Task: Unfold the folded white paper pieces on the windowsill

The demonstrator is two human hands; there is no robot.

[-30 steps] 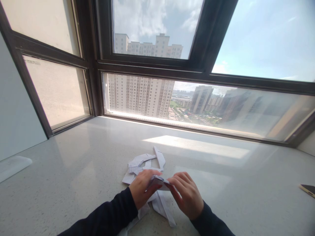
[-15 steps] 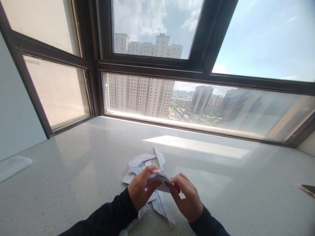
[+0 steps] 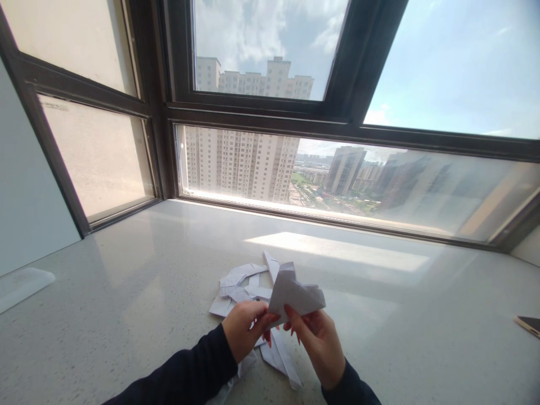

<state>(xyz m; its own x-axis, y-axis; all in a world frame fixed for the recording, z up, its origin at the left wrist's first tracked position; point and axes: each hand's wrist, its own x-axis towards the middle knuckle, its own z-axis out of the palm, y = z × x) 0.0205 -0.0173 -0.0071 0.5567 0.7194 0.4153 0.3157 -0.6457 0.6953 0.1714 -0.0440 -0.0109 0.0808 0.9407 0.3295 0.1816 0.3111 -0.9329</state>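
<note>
A folded piece of white paper (image 3: 293, 295) is held up between my two hands, its flat face turned toward me and its upper edge uneven. My left hand (image 3: 247, 326) pinches its lower left corner between thumb and fingers. With the thumb on the near face and the fingers behind, my right hand (image 3: 318, 343) grips the lower right part. Under and behind them several folded white paper pieces (image 3: 240, 278) lie in a loose pile. One long folded strip (image 3: 280, 360) sticks out toward me below the hands.
The pile rests on a pale speckled stone sill (image 3: 147, 298). A translucent white object (image 3: 25, 284) lies at the far left, and a dark flat thing with a light edge (image 3: 527, 325) at the far right. Dark-framed windows (image 3: 270, 118) close off the back.
The folded paper has been tipped upright, so its broad face now shows above my hands. My left hand has shifted down to its lower corner; the pile looks unmoved.
</note>
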